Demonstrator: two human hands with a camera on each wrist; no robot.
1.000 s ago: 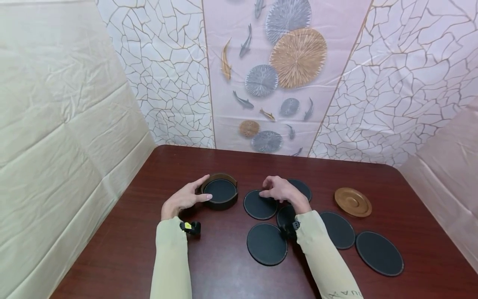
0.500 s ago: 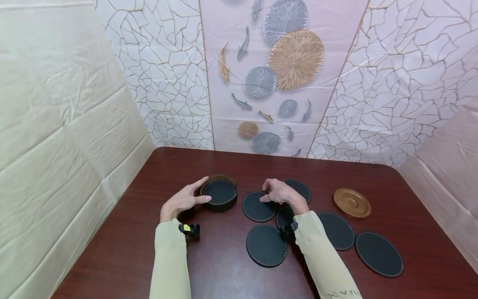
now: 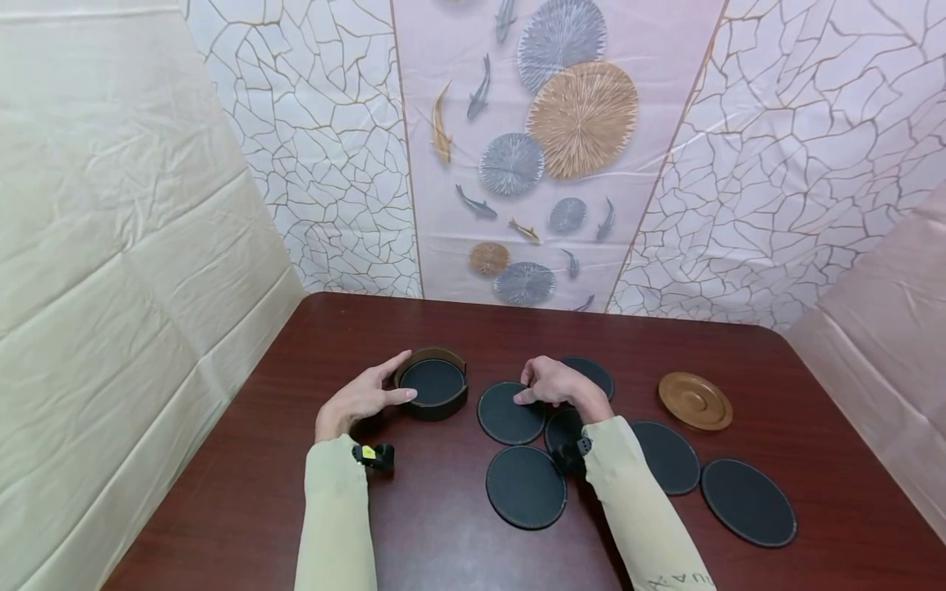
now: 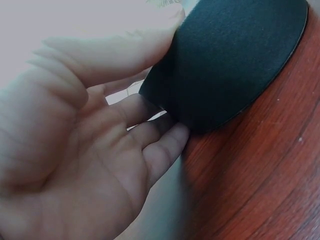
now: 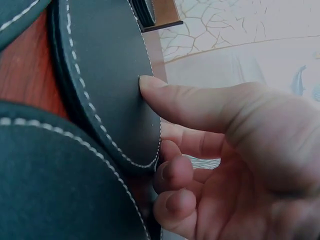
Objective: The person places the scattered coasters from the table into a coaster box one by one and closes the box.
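In the head view, my left hand (image 3: 360,400) grips the left side of a round, dark coaster holder (image 3: 447,408) with a brown inner wall. A black coaster (image 3: 432,381) lies inside it. The left wrist view shows the thumb and fingers against the holder's dark outer wall (image 4: 230,60). To the right, my right hand (image 3: 559,383) pinches the far edge of a black, white-stitched coaster (image 3: 504,415). Seen from the right wrist, the thumb presses on this coaster's top (image 5: 107,75). Other fingers curl by its edge, their tips partly hidden.
More black coasters lie on the brown table (image 3: 436,517): one nearer me (image 3: 526,487), one beyond the right wrist (image 3: 591,373), one partly under it (image 3: 562,431), and two farther right, including a far-right coaster (image 3: 749,502). A round wooden dish (image 3: 695,400) sits behind those two.
My right hand and its coaster have shifted slightly toward me, so the coaster now nearly meets the one in front. The left hand stays at the holder. The head view has tilted slightly.
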